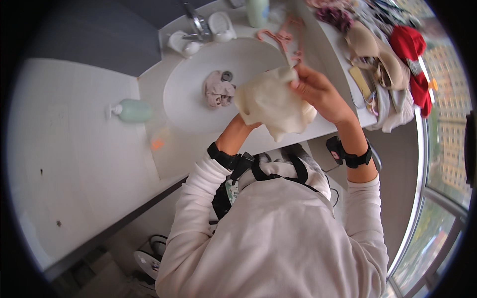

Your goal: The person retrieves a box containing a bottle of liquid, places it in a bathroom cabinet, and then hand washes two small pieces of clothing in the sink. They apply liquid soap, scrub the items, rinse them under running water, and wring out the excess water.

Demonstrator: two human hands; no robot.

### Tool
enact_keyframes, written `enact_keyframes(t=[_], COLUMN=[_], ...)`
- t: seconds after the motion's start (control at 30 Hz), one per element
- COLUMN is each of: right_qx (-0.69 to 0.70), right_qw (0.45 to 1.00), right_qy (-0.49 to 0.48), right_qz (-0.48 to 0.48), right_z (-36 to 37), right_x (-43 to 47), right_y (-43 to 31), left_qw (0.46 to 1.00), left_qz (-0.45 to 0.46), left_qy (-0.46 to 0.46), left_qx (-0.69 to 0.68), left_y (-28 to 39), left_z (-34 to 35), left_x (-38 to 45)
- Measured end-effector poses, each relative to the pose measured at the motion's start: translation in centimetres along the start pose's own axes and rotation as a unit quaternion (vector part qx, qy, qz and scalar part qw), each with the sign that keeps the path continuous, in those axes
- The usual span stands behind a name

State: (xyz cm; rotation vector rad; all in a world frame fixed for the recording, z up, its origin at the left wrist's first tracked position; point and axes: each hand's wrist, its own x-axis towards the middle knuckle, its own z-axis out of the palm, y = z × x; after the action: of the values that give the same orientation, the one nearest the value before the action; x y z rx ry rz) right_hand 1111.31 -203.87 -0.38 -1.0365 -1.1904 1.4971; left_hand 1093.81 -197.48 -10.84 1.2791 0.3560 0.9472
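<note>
A cream cloth garment (274, 98) hangs crumpled between my two hands, over the front right rim of the white washbasin (186, 100). My right hand (316, 89) pinches its upper right edge between thumb and fingers. Most of my left hand (250, 123) is hidden beneath the cloth; only its base and the wrist show, so its grip cannot be made out. In the basin, left of the garment, a pale pinkish piece of clothing (217, 89) with dark marks lies bunched beside the round drain fitting (226, 76).
A chrome faucet (201, 28) stands behind the basin between soap dishes. Pink hangers (285, 39) and a green bottle (258, 13) are at the back right. A green pump bottle (135, 111) is at left. Beige bra (372, 48) and red clothing (408, 43) are piled at right.
</note>
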Motion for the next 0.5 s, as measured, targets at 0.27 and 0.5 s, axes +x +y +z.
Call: enact_keyframes(t=[0.27,0.5], right_qx=[-0.282,-0.495], right_qw=[0.938,0.843], right_qy=[-0.191,-0.207], right_qz=[0.057,0.024], right_z=[-2.0,-6.0], right_x=[6.7,18.5], right_y=[-2.3,-6.8], left_qw=[0.671,0.835], left_qz=[-0.021,-0.325], left_qy=[-0.020,0.444], left_qx=[0.741,0.010], left_y=[4.7,2.7], left_z=[-9.3,-16.6], left_x=[-2.1,-4.8])
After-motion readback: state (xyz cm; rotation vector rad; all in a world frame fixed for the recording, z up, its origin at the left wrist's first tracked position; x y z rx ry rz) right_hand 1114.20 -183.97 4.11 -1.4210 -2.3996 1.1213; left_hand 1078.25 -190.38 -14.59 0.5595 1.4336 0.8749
